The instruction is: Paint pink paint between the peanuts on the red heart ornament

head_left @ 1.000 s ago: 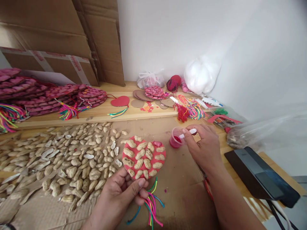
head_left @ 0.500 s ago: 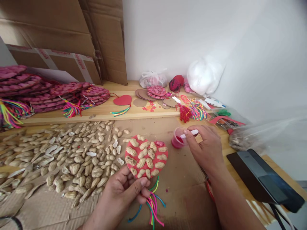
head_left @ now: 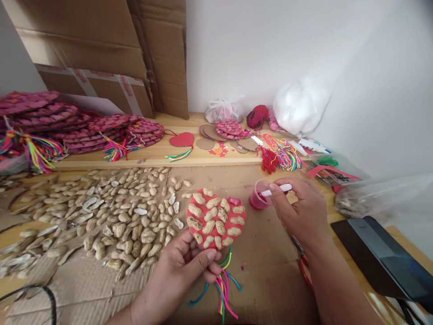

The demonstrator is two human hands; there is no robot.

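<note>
My left hand [head_left: 192, 266] is closed on the lower edge of a red heart-shaped piece [head_left: 199, 208] covered with rows of peanuts. One peanut [head_left: 233, 201] at its upper right is pink; the others are plain tan. Colored cords [head_left: 221, 289] hang from the heart's bottom. My right hand [head_left: 299, 210] pinches the white handle of a brush [head_left: 279, 189], whose tip is down inside a small clear plastic cup [head_left: 257, 186] of pink paint [head_left: 257, 201]. The brush tip itself is hidden in the cup.
Loose peanuts [head_left: 135, 225] spread over the cardboard at left. Behind, a wooden ledge [head_left: 152, 160] carries stacked pink peanut pieces [head_left: 40, 113], a plain red heart [head_left: 181, 139] and yarn [head_left: 257, 117]. At right lie red-handled pliers or scissors [head_left: 305, 271] and a dark tablet-like device [head_left: 385, 257].
The whole view has shifted, so things appear farther right. Both hands keep their holds, and the brush stays in the cup.
</note>
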